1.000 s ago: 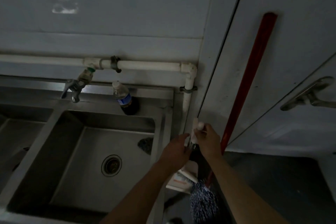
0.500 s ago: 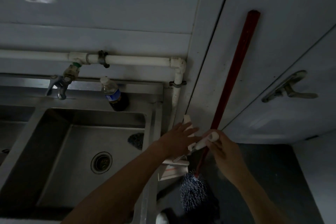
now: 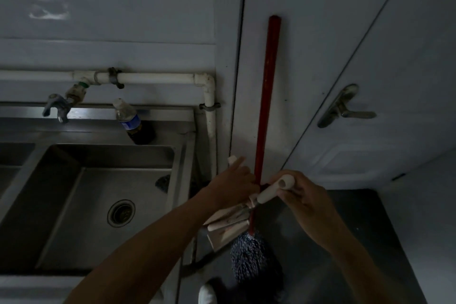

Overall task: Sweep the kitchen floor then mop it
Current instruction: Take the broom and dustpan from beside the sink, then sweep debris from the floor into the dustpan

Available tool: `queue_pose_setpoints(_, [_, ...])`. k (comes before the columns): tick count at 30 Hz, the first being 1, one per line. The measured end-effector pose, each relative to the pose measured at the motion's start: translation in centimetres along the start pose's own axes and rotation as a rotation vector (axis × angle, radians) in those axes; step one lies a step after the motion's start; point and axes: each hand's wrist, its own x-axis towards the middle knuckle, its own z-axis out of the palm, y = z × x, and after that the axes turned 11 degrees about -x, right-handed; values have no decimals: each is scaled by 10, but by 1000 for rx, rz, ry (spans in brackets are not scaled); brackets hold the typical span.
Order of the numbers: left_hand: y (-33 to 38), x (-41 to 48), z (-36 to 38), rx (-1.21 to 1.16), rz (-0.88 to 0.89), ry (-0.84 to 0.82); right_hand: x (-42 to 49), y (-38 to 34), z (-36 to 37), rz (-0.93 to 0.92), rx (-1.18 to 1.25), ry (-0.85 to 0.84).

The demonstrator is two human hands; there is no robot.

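Now clenching white handle (image 3: 271, 191) with right grip (image 3: 303, 195), likely freeing it from red mop pole (image 3: 269, 106) beside; touching second handle (image 3: 231, 158) with released left grip (image 3: 232, 185).

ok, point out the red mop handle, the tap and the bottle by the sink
red mop handle (image 3: 267, 96): head view, middle of shaft.
tap (image 3: 58, 105): head view, metal body.
bottle (image 3: 129, 122): head view, blue label.

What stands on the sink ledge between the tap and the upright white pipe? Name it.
A bottle with a blue label stands there, seen in the head view.
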Motion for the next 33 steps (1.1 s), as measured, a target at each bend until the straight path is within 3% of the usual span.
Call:
queue_pose_setpoints(4, [46,0,-24,-35,-41,35,-27,13,-35,-54,56,-1])
queue_pose_setpoints(8, [99,-12,-38,-139,-247,59,-47,21,-66,-186,78,62])
queue_pose_setpoints(12, [147,-48,-26,-242,-416,78,-73,20,-74,-511,-140,264])
queue_pose_setpoints(14, [171,-74,-23,-278,-452,124,-90,5,-77,-671,-112,278])
queue_pose_setpoints(18, [222,-123,-13,-395,-623,174,-121,-31,-62,-1020,-102,-18])
queue_pose_setpoints(20, [246,-148,-11,-473,-728,224,-132,-51,-42,-1066,-216,-317])
queue_pose_setpoints(22, [266,-178,-10,-539,-858,191,-136,-64,-8,-1182,-493,-499])
queue_pose_setpoints(24, [283,-216,-2,-500,-961,152,-142,-70,37,-1395,-942,-521])
queue_pose_setpoints(27, [308,-276,7,-425,-1058,171,-162,-85,99,-1441,-1569,-427])
queue_pose_setpoints(30, [340,-334,20,-435,-1183,127,-201,-127,150,-1556,-1685,-354])
queue_pose_setpoints(33, [380,-392,37,-424,-1279,108,-246,-174,196,-1704,-1645,-677])
